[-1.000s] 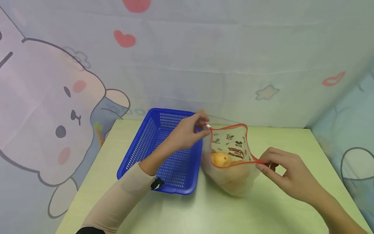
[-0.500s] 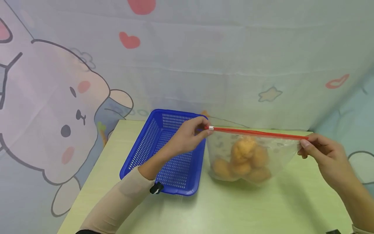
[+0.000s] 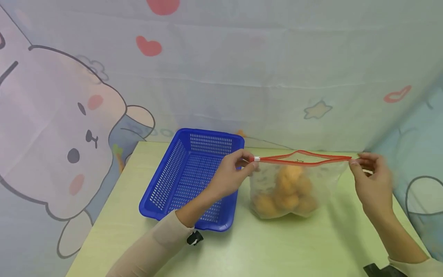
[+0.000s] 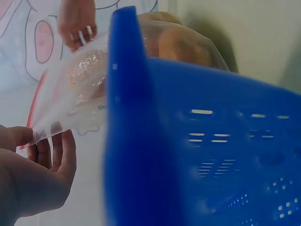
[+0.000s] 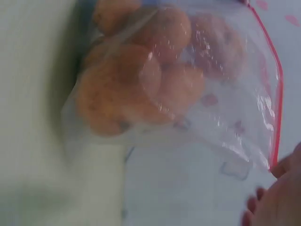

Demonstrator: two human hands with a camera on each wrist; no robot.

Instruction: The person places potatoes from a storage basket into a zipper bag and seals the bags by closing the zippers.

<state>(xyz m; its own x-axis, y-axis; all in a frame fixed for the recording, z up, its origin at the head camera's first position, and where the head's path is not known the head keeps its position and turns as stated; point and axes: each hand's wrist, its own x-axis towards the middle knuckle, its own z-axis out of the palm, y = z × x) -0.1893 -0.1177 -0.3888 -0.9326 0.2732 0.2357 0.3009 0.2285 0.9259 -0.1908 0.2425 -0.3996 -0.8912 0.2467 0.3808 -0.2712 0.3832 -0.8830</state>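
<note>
A clear zip bag (image 3: 263,182) with a red zip strip and small printed figures stands over the table, several round orange fruits (image 3: 292,188) in its bottom. Its mouth gapes slightly along the middle. My left hand (image 3: 232,173) pinches the left end of the strip, beside the white slider (image 3: 257,159). In the left wrist view, thumb and fingers of the left hand (image 4: 40,174) grip the bag's corner. My right hand (image 3: 373,181) is at the opposite end, thumb and fingers pinching the strip's tip. The right wrist view shows the right hand (image 5: 280,188) at that corner.
A blue perforated plastic basket (image 3: 147,202) sits left of the bag, partly under my left forearm. The pale green table (image 3: 273,250) ends at the back against a cloth backdrop (image 3: 221,57) with cartoon prints.
My right hand moved right and up, pulling the bag's wide mouth into a straight strip, then came back slightly left, letting it gape. My left hand shifted a little right and down.
</note>
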